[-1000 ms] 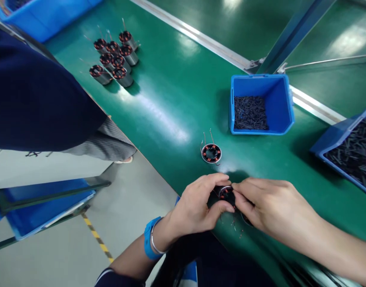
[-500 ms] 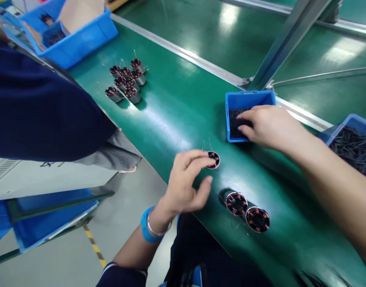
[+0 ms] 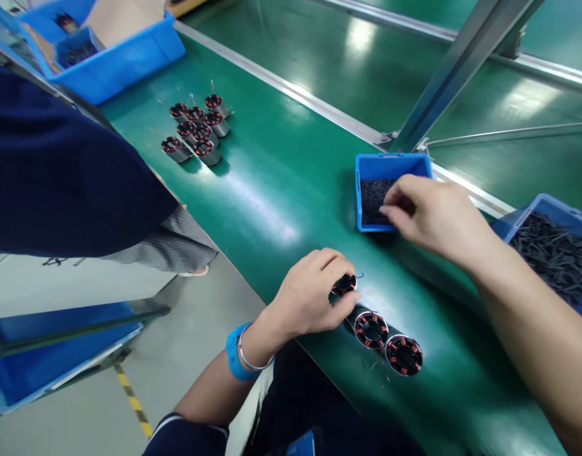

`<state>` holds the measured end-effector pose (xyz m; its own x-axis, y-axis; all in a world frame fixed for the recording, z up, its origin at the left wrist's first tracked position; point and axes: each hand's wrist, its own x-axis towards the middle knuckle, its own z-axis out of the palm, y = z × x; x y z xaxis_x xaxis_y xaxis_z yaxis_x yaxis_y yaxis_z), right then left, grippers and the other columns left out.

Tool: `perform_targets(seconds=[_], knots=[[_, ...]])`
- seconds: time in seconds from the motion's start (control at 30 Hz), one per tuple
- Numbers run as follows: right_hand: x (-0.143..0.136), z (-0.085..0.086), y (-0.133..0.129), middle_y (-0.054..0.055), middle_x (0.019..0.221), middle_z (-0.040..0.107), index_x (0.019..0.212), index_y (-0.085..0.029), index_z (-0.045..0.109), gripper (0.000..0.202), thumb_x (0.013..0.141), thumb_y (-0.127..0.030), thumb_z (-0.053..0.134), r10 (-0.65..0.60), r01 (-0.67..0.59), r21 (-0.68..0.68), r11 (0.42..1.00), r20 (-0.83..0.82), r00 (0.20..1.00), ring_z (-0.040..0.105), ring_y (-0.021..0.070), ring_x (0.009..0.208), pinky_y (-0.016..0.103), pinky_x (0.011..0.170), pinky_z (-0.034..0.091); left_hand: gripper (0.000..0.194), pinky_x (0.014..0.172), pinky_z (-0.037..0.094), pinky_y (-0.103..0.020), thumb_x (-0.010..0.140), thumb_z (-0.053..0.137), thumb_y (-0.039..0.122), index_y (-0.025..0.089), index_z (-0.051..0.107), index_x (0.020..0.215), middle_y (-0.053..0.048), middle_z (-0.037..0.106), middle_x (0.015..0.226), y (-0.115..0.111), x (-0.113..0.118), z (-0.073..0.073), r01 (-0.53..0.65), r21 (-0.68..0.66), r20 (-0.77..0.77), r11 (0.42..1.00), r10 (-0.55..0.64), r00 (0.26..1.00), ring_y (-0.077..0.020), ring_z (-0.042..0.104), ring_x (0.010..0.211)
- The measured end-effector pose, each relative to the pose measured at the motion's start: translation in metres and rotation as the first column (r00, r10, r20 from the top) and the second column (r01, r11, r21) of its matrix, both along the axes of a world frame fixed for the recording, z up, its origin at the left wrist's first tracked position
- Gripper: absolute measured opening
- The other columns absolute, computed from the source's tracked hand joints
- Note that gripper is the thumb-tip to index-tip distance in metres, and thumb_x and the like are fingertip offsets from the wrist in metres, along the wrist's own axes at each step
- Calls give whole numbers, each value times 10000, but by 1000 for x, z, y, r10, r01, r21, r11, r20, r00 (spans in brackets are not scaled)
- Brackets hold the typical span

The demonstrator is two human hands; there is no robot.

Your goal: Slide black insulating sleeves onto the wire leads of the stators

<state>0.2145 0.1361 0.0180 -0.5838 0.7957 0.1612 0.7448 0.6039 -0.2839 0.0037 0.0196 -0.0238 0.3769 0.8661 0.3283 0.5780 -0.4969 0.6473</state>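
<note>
My left hand (image 3: 314,294) has its fingers wrapped round a wound motor coil ring (image 3: 344,285) on the green table (image 3: 272,190). Beside it, toward the lower right, two more ring-shaped coils with copper windings stand touching, the nearer-left one (image 3: 371,330) and the right one (image 3: 403,354). My right hand (image 3: 428,212) is over the small blue bin (image 3: 394,166), thumb and fingertips pinched together above small black pieces (image 3: 373,196). Whatever the pinch holds is too small to make out.
A group of several coils (image 3: 196,130) stands at the upper left, near a large blue crate (image 3: 124,60). A bin of black strips (image 3: 551,253) is at the right. A metal post (image 3: 452,82) rises behind the small bin. A person's dark sleeve (image 3: 67,171) fills the left.
My left hand has closed round the coil, which now sits nearer the other two. My right fingers have pinched together and lifted slightly from the black pieces.
</note>
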Motion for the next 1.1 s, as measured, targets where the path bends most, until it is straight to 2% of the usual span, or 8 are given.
perform_targets(seconds=[0.13, 0.3, 0.43, 0.53, 0.6, 0.73, 0.93, 1.1], knots=[[0, 4, -42, 39, 852, 687, 1151, -167, 632, 222, 957, -193, 529, 391, -419, -168, 892, -174, 904, 653, 150, 728, 265, 655, 509, 254, 763, 558, -366, 800, 660, 279, 177, 544, 1002, -71, 654, 913, -2, 2, -6, -81, -14, 49, 997, 82, 995, -213, 635, 845], [2, -12, -59, 80, 847, 674, 925, -154, 679, 272, 1002, -149, 419, 504, -507, -11, 862, -87, 859, 632, 168, 730, 279, 616, 482, 313, 746, 545, -356, 793, 680, 290, 159, 548, 1045, -71, 655, 922, -4, 3, -5, -114, -45, 78, 992, 117, 990, -209, 628, 829], [-1, -25, -61, 45, 758, 675, 791, -166, 635, 179, 956, -184, 568, 266, -316, -87, 945, -362, 893, 634, 124, 671, 235, 612, 496, 282, 738, 529, -361, 830, 663, 310, 152, 601, 1054, -73, 644, 912, -5, 6, -7, -90, 1, 51, 996, 90, 995, -203, 581, 801], [-2, -28, -64, 30, 774, 721, 805, -186, 677, 107, 907, -196, 649, 81, -202, -225, 953, -453, 888, 678, 128, 690, 243, 645, 538, 268, 715, 525, -349, 848, 661, 328, 158, 654, 1054, -61, 601, 869, -8, 9, -11, -121, -3, 61, 993, 121, 991, -192, 557, 781], [-2, -28, -66, 31, 811, 753, 875, -192, 699, 34, 879, -224, 689, -79, -141, -362, 922, -530, 844, 715, 143, 696, 259, 653, 583, 275, 714, 527, -346, 855, 666, 343, 170, 675, 1069, -53, 577, 864, -10, 11, -13, -152, -6, 86, 988, 152, 985, -184, 557, 779], [-4, -28, -70, 34, 810, 772, 941, -186, 692, 161, 824, -274, 761, -384, -129, -574, 809, -682, 622, 749, 162, 669, 278, 663, 649, 292, 742, 536, -355, 845, 690, 356, 177, 691, 1076, -56, 575, 891, -12, 13, -16, -172, -11, 116, 985, 172, 978, -186, 569, 811], [-6, -27, -82, 24, 826, 783, 896, -209, 713, 136, 795, -256, 791, -400, -14, -518, 855, -676, 618, 763, 175, 724, 285, 726, 665, 287, 756, 547, -361, 853, 682, 378, 191, 690, 1071, -58, 585, 907, -12, 12, -15, -168, -22, 118, 986, 170, 978, -189, 579, 829], [-4, -33, -82, 11, 834, 787, 909, -225, 719, 127, 799, -239, 783, -317, 0, -422, 906, -680, 661, 763, 172, 712, 271, 708, 663, 291, 751, 548, -359, 849, 687, 373, 187, 691, 1072, -60, 590, 914, -12, 12, -16, -170, -14, 119, 985, 171, 978, -187, 577, 827]])
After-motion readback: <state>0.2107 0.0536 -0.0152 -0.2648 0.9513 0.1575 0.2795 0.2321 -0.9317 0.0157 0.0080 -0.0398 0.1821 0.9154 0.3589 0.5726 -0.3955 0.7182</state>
